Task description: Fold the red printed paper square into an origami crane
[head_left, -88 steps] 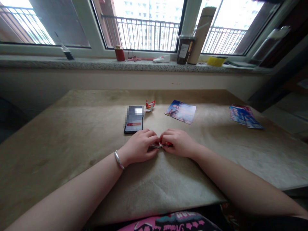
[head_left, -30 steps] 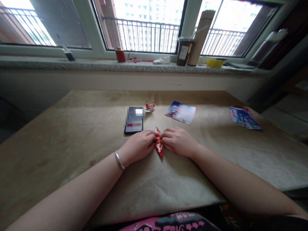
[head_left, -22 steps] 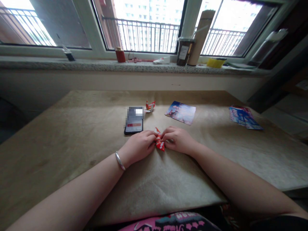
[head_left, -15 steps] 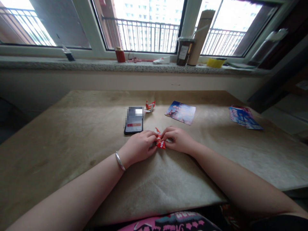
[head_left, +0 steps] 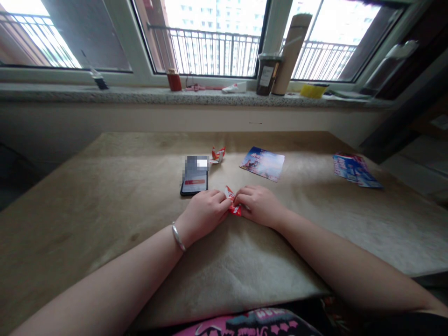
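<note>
A small red and white folded paper piece [head_left: 232, 203] lies on the tan table [head_left: 105, 196] in front of me. My left hand [head_left: 205, 213], with a silver bangle on the wrist, pinches its left side with closed fingers. From the right my right hand [head_left: 259, 205] pinches the other side, fingers pressed together. Most of the paper is hidden between my fingertips.
A black phone [head_left: 195, 177] lies just beyond my left hand. Another folded red paper [head_left: 217, 154], a printed card [head_left: 263, 163] and a coloured packet [head_left: 354, 170] lie farther back. The windowsill [head_left: 196, 95] holds a red cup [head_left: 173, 80], a dark jar [head_left: 265, 74] and a cardboard tube [head_left: 291, 46].
The paper piece stood longer between my fingers a second ago; now it is folded shorter and more tightly pinched. Both hands have stayed in place on the table.
</note>
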The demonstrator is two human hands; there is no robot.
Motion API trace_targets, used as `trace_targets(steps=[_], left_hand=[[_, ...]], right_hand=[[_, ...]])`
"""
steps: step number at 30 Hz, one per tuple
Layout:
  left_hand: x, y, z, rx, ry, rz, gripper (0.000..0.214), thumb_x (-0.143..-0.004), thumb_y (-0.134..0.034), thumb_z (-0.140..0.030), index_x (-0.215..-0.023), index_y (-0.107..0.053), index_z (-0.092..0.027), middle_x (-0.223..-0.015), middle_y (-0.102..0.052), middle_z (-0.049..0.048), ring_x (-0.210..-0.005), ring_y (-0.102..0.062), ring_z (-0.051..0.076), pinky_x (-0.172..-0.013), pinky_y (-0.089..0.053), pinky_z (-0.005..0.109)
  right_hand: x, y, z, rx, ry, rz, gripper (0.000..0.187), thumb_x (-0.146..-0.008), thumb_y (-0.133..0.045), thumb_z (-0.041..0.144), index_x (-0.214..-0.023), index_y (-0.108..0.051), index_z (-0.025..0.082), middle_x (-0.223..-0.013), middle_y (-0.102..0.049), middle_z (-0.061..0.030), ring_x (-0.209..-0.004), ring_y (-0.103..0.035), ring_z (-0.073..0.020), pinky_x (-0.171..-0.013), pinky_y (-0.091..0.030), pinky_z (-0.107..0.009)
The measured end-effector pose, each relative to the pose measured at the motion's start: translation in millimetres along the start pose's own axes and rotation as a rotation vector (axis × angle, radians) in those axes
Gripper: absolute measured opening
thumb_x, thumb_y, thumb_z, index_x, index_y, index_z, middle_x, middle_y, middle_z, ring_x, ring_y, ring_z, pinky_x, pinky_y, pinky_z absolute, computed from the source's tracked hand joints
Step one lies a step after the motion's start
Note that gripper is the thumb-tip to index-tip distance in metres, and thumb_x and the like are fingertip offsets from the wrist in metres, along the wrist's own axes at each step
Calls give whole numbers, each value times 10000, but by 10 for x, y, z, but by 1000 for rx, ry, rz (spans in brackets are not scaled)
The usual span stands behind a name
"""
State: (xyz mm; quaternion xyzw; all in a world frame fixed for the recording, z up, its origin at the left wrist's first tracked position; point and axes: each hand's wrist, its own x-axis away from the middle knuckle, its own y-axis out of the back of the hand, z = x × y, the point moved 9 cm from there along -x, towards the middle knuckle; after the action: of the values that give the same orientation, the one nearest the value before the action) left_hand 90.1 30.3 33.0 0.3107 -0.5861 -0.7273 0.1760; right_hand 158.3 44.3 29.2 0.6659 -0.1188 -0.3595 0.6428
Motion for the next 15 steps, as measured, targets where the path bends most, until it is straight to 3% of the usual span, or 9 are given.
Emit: trace_targets(steps=[15], left_hand=[[-13,-50,65,114,69,21,49,-789,-553,-179,-828,-576,-162,-881,-592,57,-847,-546,191,-756,-488,307]], right_hand=[[-13,-3,84,95,38,-7,136,-833,-514,257,-808,-622,179,-832,-636,-57,-772,-550,-173,-666,-390,-283]])
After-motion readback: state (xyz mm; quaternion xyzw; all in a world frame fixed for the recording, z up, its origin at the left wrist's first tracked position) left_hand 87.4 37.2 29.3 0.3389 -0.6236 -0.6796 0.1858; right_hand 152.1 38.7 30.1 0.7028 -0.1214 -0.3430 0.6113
